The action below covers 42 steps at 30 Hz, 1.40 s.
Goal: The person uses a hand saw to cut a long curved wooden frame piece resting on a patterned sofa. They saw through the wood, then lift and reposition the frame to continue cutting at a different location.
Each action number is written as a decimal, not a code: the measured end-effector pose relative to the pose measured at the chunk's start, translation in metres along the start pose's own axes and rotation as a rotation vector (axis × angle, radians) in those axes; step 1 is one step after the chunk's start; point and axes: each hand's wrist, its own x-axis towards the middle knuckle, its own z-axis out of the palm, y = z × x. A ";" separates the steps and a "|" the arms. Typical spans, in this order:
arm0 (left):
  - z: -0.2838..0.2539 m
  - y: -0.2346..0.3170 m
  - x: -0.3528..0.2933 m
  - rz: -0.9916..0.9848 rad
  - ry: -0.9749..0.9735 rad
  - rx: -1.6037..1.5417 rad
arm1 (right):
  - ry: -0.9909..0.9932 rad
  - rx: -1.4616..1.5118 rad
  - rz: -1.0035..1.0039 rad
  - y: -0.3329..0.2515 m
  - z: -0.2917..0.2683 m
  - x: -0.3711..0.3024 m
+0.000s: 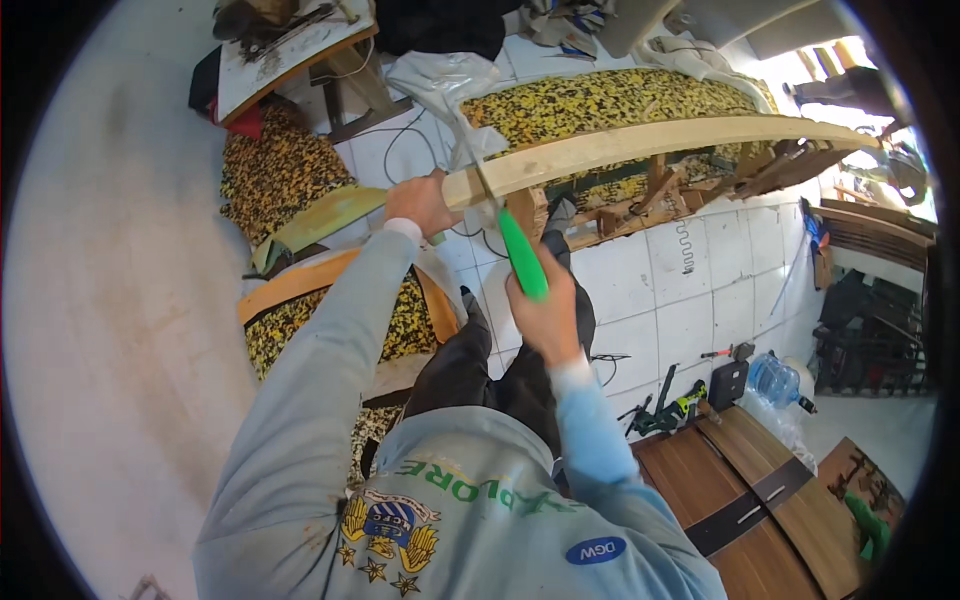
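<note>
A long pale wooden plank [650, 140] runs from the middle of the picture up to the right. My left hand [420, 203] grips its near end. My right hand [545, 315] holds a handsaw by its green handle [522, 255], and the thin blade [478, 165] rises across the plank just right of my left hand. My bent knee in dark trousers [470, 355] sits under the plank's near end.
Yellow-and-black speckled foam pieces [270, 170] lie on the white tiled floor, one more behind the plank. Wood offcuts [690, 195] sit under the plank. A cordless drill [670, 410], a water bottle [775, 380] and a brown cabinet [760, 500] stand at lower right.
</note>
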 end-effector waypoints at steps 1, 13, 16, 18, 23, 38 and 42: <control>0.002 -0.003 0.000 -0.001 0.001 -0.022 | 0.003 -0.037 -0.049 -0.004 -0.019 -0.038; -0.017 -0.004 0.034 -0.007 -0.035 0.039 | -0.058 0.048 0.203 -0.078 -0.083 -0.109; -0.012 0.003 0.025 -0.015 -0.042 0.060 | -0.005 -0.003 0.003 -0.054 -0.093 -0.144; -0.008 0.002 0.014 -0.035 -0.056 0.061 | -0.057 0.020 0.169 -0.063 -0.096 -0.163; 0.003 0.001 0.000 -0.031 -0.005 0.061 | -0.005 0.017 0.028 -0.028 -0.045 -0.078; 0.000 0.014 -0.010 -0.058 -0.023 0.017 | 0.031 0.013 0.042 -0.048 -0.051 -0.104; -0.009 0.029 -0.009 -0.043 -0.028 0.042 | 0.055 -0.021 -0.026 -0.017 0.015 0.041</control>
